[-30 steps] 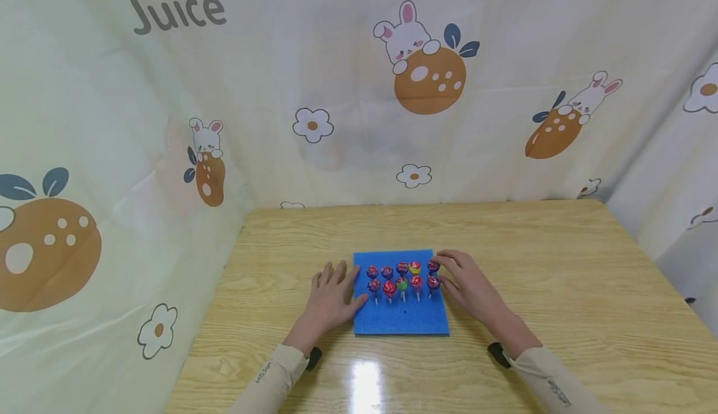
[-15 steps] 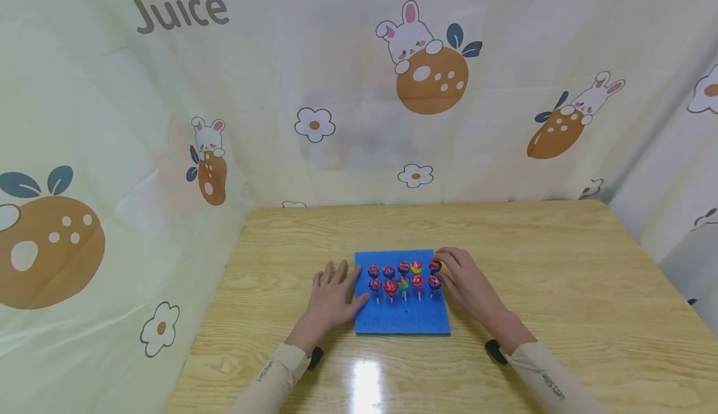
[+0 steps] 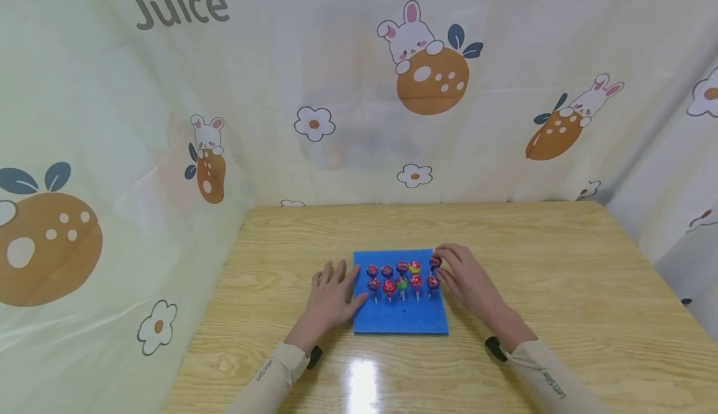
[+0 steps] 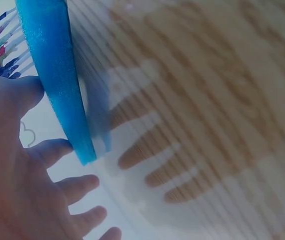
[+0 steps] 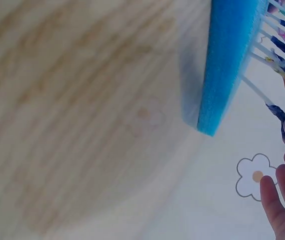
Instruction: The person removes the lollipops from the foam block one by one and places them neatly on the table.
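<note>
A blue foam board (image 3: 401, 323) lies on the table, with two rows of wrapped lollipops standing on white sticks in it. My left hand (image 3: 330, 302) rests at the board's left edge, fingers spread and straight; in the left wrist view its thumb and index finger touch the foam (image 4: 57, 75). My right hand (image 3: 471, 283) pinches the dark-wrapped lollipop (image 3: 435, 262) at the right end of the back row. In the right wrist view, this lollipop's wrapper (image 5: 282, 125) is at the thumb, its stick reaches the foam, and the other fingers are extended.
The light wood table (image 3: 561, 277) extends around the board on all sides. Behind it and at the left hangs a printed curtain (image 3: 348, 77) with rabbits and flowers. A green-wrapped lollipop (image 3: 401, 283) stands mid-front among the others.
My right hand has risen slightly and moved a little away from me, and the lollipop it pinches now sits a bit higher. My left hand has stayed in place.
</note>
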Tool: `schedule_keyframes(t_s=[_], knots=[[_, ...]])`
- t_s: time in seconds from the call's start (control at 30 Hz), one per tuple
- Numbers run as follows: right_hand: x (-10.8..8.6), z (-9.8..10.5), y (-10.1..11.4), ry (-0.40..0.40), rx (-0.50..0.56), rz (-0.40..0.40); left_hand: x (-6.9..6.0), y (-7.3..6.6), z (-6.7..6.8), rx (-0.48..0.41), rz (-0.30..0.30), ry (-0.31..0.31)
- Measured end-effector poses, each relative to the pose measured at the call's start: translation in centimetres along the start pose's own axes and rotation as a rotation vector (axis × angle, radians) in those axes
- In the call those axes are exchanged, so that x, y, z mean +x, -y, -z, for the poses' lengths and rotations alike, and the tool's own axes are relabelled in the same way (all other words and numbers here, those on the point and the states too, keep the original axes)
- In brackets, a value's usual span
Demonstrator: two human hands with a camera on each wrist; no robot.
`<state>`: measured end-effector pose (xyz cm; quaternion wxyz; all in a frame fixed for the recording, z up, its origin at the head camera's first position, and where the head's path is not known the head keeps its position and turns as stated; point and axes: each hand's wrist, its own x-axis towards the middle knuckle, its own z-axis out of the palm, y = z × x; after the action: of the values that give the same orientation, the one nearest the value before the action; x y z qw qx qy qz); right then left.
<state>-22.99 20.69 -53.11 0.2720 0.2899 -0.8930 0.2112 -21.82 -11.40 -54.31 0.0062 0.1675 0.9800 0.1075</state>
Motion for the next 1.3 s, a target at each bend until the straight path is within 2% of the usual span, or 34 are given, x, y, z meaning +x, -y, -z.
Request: schedule_keyframes(t_s=[0.13, 0.3, 0.4, 0.63, 0.83, 1.0, 1.3], knots=[[0.3, 0.4, -0.3, -0.003, 0.011, 0.012, 0.0, -0.1, 0.1, 0.011, 0.004, 0.009], [1.0, 1.3, -0.9, 0.053, 0.033, 0.001, 0.1, -0.2, 0.3, 0.013, 0.01, 0.021], [1.3, 2.0, -1.2, 0.133, 0.063, -0.016, 0.0, -0.3, 0.5, 0.015, 0.014, 0.025], [2.2, 4.1, -2.4, 0.434, 0.162, -0.144, 0.4, -0.2, 0.7, 0.046, 0.004, 0.006], [2.2, 4.4, -3.1, 0.625, 0.244, -0.219, 0.2, -0.3, 0.8, 0.051, 0.001, 0.021], [2.2, 3.8, -3.7, 0.724, 0.287, -0.24, 0.3, -0.3, 1.0, 0.056, 0.0, 0.032], [2.4, 2.8, -4.3, 0.813, 0.284, -0.272, 0.3, -0.3, 1.0, 0.053, -0.006, 0.037]])
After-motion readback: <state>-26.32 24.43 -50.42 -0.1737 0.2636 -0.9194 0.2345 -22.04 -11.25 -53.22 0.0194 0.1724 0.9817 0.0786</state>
